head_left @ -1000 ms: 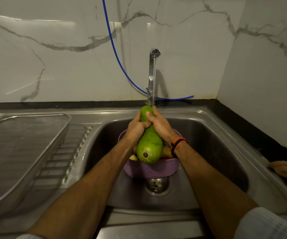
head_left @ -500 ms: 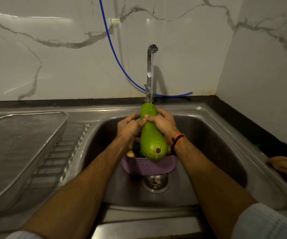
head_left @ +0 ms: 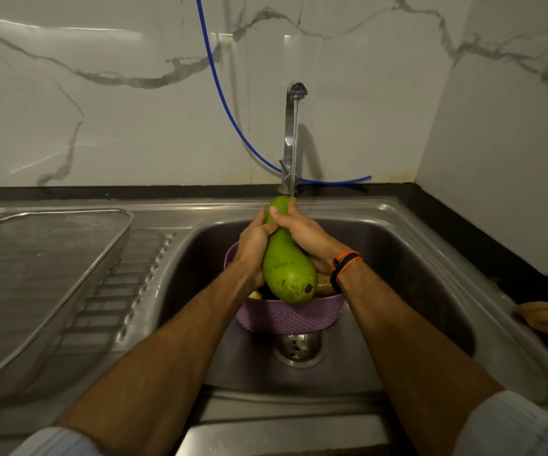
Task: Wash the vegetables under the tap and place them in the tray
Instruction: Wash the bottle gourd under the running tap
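While water runs from the tap (head_left: 294,126), the left hand (head_left: 253,246) and right hand (head_left: 302,230) wrap around the green gourd (head_left: 287,264) over the purple basket (head_left: 287,315) in the sink (head_left: 414,258). The tray (head_left: 45,281) at the left edge holds nothing, so most work is left.

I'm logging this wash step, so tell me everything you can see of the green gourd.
The green gourd is long and pear-shaped, with a narrow neck and a fat rounded base bearing a brown scar. Its skin looks smooth and faintly mottled. It tilts neck-up under the tap, whose thin stream lands at its tip. The left hand and right hand wrap the neck. Its base hangs over the purple basket.
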